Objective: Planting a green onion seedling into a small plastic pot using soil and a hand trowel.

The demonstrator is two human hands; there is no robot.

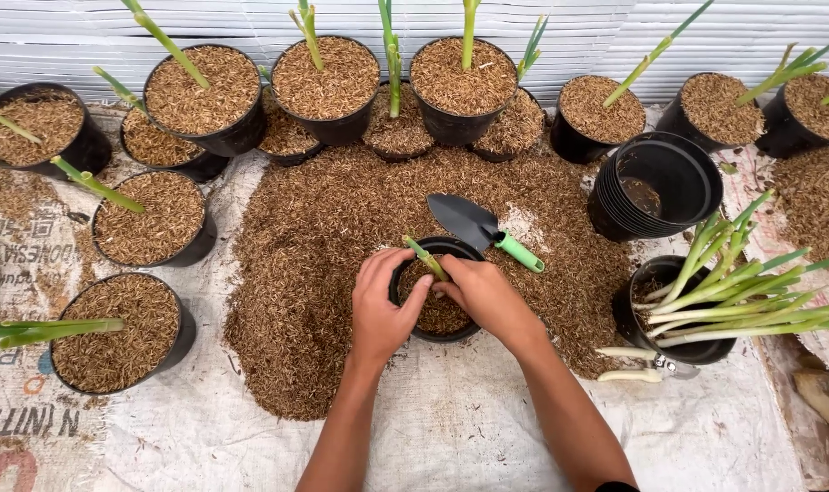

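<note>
1. A heap of brown husk (341, 237) lies on the white sack (451, 428).
2. The black pot (437, 314) stands at the heap's front edge.
3. Left hand (382, 305) grips the pot's rim; right hand (483, 292) pinches the green cutting (425, 257) inside the pot.
4. A trowel (478, 228) lies just behind the pot.

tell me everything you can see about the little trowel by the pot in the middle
The trowel is a small hand tool with a dark grey, pointed scoop blade and a short light-green handle that looks like plastic. It lies flat on the heap of brown husks, blade toward the upper left, handle toward the lower right, just behind the black pot that both hands work in. No hand touches it; the blade looks clean.
</note>
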